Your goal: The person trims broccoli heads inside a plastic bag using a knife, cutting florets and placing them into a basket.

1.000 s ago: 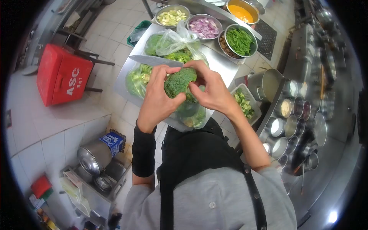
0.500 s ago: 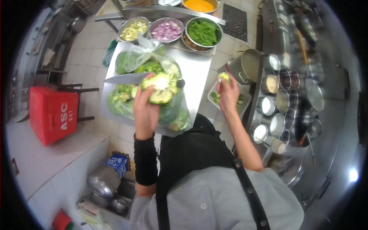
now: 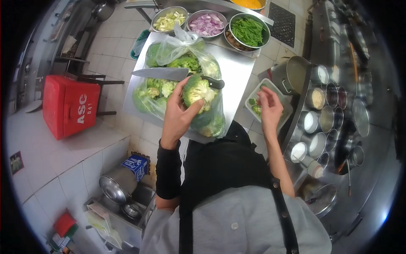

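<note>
Broccoli [image 3: 196, 92] in left hand [image 3: 179, 112], right hand [image 3: 270, 108] above container [image 3: 286, 117]

Left hand: grasps one broccoli head between thumb and fingers, above a clear plastic bag [image 3: 209, 62]. The florets lie on the left of the head, and the pale cut stem side faces right.

Right hand: extended to the right, well apart from the broccoli head. The fingers are parted and loosely curled, clasping nothing. The hand is over a white container, in which green pieces [image 3: 255, 108] are visible; the wrist and fingers cover part of it.

Knife [image 3: 163, 73]: extends across the bag, behind the broccoli head, with the blade to the left and the black handle to the right. Contact between the left fingers and the knife is hidden — it cannot be told.

Work surface: the bag is knotted at the top, holds more green broccoli, and rests on a metal table [image 3: 239, 72]. Beyond the bag, metal bowls [image 3: 269, 36] hold, from left to right, pale green chunks [image 3: 170, 20], sliced purple onion [image 3: 207, 23] and cut green stalks [image 3: 247, 31] — the last bowl overlaps one containing brown pieces [image 3: 234, 41].

Surroundings: a large metal pot [image 3: 280, 76] is just beside the container. A red box [image 3: 69, 106], marked "ASC 841", is on the left.
</note>
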A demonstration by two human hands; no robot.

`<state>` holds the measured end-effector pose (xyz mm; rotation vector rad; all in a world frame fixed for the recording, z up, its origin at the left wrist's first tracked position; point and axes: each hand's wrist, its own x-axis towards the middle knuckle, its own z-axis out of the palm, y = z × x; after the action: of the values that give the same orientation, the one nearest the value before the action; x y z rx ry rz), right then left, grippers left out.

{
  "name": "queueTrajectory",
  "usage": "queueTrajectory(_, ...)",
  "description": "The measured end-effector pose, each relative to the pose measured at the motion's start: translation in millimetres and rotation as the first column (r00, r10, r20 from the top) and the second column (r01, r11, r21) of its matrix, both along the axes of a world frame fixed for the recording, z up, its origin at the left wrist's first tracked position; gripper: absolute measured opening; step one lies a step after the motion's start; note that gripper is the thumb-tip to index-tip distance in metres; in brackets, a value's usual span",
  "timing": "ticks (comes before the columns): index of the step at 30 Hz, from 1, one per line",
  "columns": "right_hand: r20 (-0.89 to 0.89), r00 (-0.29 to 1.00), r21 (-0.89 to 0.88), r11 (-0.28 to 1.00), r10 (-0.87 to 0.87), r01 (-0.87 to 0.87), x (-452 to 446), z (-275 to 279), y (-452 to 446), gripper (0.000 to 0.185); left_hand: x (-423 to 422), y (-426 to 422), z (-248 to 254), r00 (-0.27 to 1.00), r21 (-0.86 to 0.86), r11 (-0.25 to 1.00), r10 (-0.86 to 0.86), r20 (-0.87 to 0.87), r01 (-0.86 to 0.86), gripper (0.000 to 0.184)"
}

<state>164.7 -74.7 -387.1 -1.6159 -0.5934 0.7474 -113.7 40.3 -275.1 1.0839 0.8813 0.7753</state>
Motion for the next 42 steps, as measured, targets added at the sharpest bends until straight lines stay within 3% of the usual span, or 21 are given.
queueTrajectory(3,0.195,0.926,0.207,0.909,0.324,-0.362,-42.6,85.3,39.5,0.04,8.3,0.6,15.0,0.984,0.168,0.982,-0.051,-0.171,0.081,0.069)
queueTrajectory(5,0.281,0.791,0.15,0.789,0.543,-0.595,-62.0,139.3,61.0,0.048,10.2,0.8,17.1,0.971,0.286,0.951,-0.052,-0.235,0.12,0.069)
queueTrajectory(8,0.432,0.595,0.065,0.635,0.678,-0.77,-64.7,139.3,80.3,0.053,6.5,3.8,20.8,0.88,0.585,0.772,0.073,-0.469,0.248,0.072)
queueTrajectory(14,0.339,0.66,0.1,0.672,0.671,-0.734,-78.0,139.9,85.6,0.05,-12.4,8.5,34.5,0.876,0.477,0.838,-0.003,-0.482,0.265,0.071)
queueTrajectory(17,-0.059,0.729,0.221,0.722,0.681,-0.656,-77.1,123.7,86.8,0.04,-17.0,10.8,30.7,0.95,0.307,0.929,-0.115,-0.291,0.207,0.063)
queueTrajectory(20,-0.168,0.812,0.293,0.815,0.558,-0.5,-84.8,114.1,83.8,0.031,-5.8,9.0,29.4,0.991,0.138,0.984,-0.097,-0.096,0.11,0.055)
queueTrajectory(23,-0.177,0.962,0.365,0.922,0.207,-0.131,-97.0,95.7,88.1,0.029,24.0,2.0,2.4,0.989,0.143,0.982,0.136,-0.057,-0.126,0.052)
queueTrajectory(24,-0.181,0.98,0.385,0.923,0.082,-0.006,-91.2,96.3,93.4,0.032,24.2,1.7,2.5,0.993,0.024,0.993,0.117,-0.023,-0.116,0.053)
queueTrajectory(27,-0.304,0.951,0.523,0.844,0.058,0.116,-67.4,94.6,101.1,0.037,26.4,-5.3,-5.6,0.943,-0.259,0.958,0.193,0.271,-0.122,0.055)
queueTrajectory(28,-0.231,0.972,0.488,0.868,0.028,0.091,-58.8,82.1,96.3,0.04,22.9,-5.3,-8.2,0.923,-0.292,0.951,0.202,0.326,-0.105,0.058)
queueTrajectory(30,-0.271,0.963,0.339,0.936,0.002,0.094,-37.4,53.8,72.3,0.042,11.3,-2.5,-12.1,0.868,-0.357,0.931,0.234,0.438,-0.071,0.064)
queueTrajectory(33,-0.307,0.945,0.078,0.987,-0.109,0.139,11.9,-38.2,18.1,0.047,-5.9,2.1,-11.3,0.908,-0.261,0.96,0.201,0.369,-0.107,0.067)
queueTrajectory(35,-0.354,0.894,-0.219,0.954,-0.275,0.207,45.1,-90.1,-20.3,0.049,-17.6,3.0,-8.4,0.935,-0.22,0.964,0.213,0.285,-0.152,0.068)
queueTrajectory(37,-0.469,0.799,-0.328,0.914,-0.377,0.24,92.1,-156.2,-59.0,0.053,-26.6,3.0,-10.7,0.934,-0.225,0.951,0.265,0.239,-0.212,0.07)
queueTrajectory(39,-0.458,0.76,-0.336,0.882,-0.46,0.331,132.0,-209.1,-81.9,0.052,-36.7,2.0,-14.5,0.918,-0.275,0.934,0.301,0.258,-0.229,0.072)
queueTrajectory(40,-0.453,0.737,-0.337,0.861,-0.502,0.38,140.7,-222.0,-88.7,0.052,-39.7,1.8,-16.7,0.911,-0.297,0.926,0.315,0.267,-0.233,0.073)
queueTrajectory(42,-0.371,0.776,-0.562,0.789,-0.51,0.249,142.4,-213.0,-91.1,0.053,-44.0,-2.8,-23.5,0.909,-0.275,0.932,0.312,0.276,-0.236,0.074)
